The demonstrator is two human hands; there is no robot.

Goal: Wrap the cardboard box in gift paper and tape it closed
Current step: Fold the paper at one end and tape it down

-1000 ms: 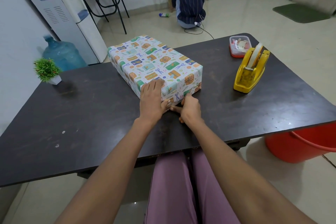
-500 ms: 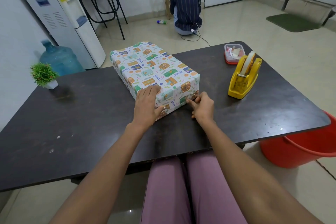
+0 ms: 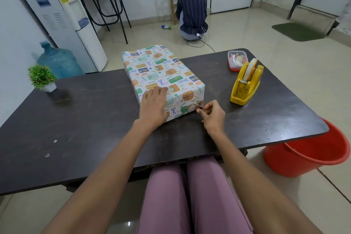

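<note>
Dark and scuffed, the surface (image 3: 76, 119) fills the middle of the view, with pale floor tiles beyond it. On it, a little right of centre, lies the wrapped box (image 3: 161, 74), long side running from near to far, already covered all over in patterned gift paper. The left hand (image 3: 152, 107) lies flat over its near left corner, fingers spread on the top and palm down the near end, pressing rather than gripping. The right hand (image 3: 212, 118) is at the near right bottom corner, thumb and forefinger pinched narrowly together on the paper's corner point; whether a bit of tape is in that pinch is too small to tell.

By its looks the box should be stiff and fairly light, so it will slide on the smooth surface unless held down. The paper is thin and glossy, likely to crease or tear at the folded corners. Best to hold it by flat faces and edges, not by loose flaps.

To the right, well apart from the box, stands a yellow tape dispenser (image 3: 247, 83), and just beyond it a small red-based container (image 3: 236, 60). A little potted plant (image 3: 41, 78) sits at the far left edge. A red bucket (image 3: 311, 154) stands on the floor near the right corner.
</note>
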